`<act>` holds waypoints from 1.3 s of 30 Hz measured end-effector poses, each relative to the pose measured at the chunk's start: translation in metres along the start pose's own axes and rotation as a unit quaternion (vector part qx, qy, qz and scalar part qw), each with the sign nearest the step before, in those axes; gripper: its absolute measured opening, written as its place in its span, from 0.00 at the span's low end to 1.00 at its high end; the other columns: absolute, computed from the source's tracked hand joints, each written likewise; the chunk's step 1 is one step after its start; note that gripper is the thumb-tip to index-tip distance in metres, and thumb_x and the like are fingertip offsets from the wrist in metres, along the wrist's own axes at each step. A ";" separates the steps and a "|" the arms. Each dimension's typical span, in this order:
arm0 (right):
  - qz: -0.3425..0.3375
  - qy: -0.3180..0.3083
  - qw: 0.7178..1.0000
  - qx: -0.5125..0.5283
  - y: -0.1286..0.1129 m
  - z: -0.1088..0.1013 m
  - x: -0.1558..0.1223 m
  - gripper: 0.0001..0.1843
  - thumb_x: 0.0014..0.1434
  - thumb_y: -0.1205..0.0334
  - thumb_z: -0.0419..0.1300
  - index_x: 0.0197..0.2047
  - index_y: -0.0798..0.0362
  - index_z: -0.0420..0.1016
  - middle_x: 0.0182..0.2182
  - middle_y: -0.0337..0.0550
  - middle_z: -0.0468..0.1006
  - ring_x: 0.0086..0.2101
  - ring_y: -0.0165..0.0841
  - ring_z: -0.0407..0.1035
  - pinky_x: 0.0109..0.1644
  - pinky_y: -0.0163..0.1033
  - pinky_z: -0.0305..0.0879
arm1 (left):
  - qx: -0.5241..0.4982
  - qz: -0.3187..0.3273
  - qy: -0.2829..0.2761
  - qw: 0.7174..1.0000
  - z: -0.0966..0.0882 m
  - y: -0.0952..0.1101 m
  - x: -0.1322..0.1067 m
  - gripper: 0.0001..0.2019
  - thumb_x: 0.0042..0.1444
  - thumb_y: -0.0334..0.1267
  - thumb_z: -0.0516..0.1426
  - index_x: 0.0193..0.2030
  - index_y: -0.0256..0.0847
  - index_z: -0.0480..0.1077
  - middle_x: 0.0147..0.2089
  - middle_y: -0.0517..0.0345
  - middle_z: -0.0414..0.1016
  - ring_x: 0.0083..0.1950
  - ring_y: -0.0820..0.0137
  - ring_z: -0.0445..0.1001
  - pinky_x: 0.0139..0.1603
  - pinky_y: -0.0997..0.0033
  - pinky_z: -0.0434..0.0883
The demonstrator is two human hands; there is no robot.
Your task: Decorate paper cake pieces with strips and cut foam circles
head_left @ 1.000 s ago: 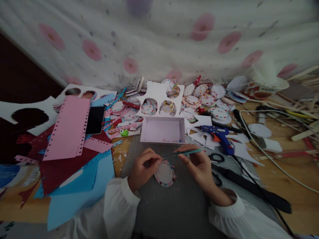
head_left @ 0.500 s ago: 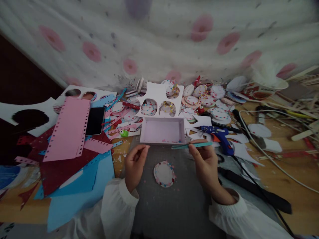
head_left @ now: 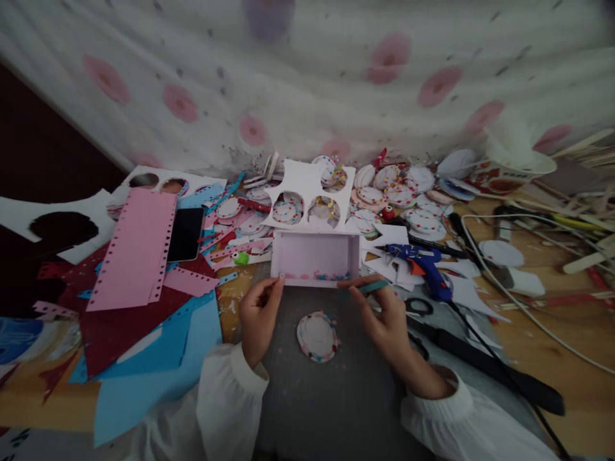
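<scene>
A shallow pale lilac box lies in front of me, with small pink and blue dots gathered along its near inner side. My left hand is closed in a pinch at the box's near left corner. In my right hand is a pair of teal tweezers, held between thumb and fingers. My right fingertips are at the near right corner of the box. Between my hands, a round white paper disc edged with red, blue and pink dots lies on the grey mat.
A blue glue gun, black scissors and a white cable are on the right. Several decorated discs are heaped behind the box. Pink punched paper, blue sheets and a phone lie left.
My right hand has moved left and the tweezers with it, to the box's near corner. The box has tipped and shifted slightly towards me, and more dots show inside.
</scene>
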State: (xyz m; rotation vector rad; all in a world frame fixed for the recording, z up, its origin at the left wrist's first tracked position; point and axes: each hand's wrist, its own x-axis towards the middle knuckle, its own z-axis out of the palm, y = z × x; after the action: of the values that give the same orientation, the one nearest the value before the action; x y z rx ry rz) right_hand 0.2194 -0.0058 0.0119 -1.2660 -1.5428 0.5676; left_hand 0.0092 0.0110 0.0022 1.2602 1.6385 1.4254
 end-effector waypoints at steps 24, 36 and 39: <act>-0.030 0.134 0.989 0.058 0.008 -0.001 0.002 0.08 0.58 0.70 0.63 0.41 0.49 0.75 0.36 0.42 0.78 0.36 0.34 0.71 0.37 0.40 0.66 | -0.057 -0.019 -0.035 0.998 -0.003 0.005 -0.003 0.10 0.50 0.38 0.55 0.31 0.38 0.77 0.14 0.68 0.58 0.16 0.78 0.56 0.16 0.79 0.53; -0.124 0.066 0.973 -0.183 0.013 0.006 0.011 0.07 0.57 0.69 0.62 0.32 0.46 0.77 0.27 0.37 0.81 0.28 0.35 0.69 0.38 0.45 0.55 | -0.058 -0.045 -0.068 0.995 -0.003 0.010 -0.006 0.12 0.47 0.38 0.53 0.27 0.38 0.78 0.11 0.68 0.56 0.14 0.79 0.54 0.16 0.79 0.52; -0.141 0.061 0.970 -0.190 0.014 0.008 0.011 0.10 0.55 0.73 0.62 0.32 0.46 0.77 0.25 0.36 0.80 0.28 0.34 0.67 0.38 0.45 0.53 | -0.055 -0.045 -0.065 0.995 -0.003 0.011 -0.006 0.12 0.47 0.38 0.53 0.27 0.38 0.78 0.12 0.68 0.57 0.15 0.79 0.54 0.16 0.79 0.52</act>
State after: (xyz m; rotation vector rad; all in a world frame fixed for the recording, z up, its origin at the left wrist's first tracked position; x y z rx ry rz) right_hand 0.2188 0.0113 0.0012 -1.3019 -1.7408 0.0075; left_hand 0.0110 0.0038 0.0126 1.1759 1.4917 1.3319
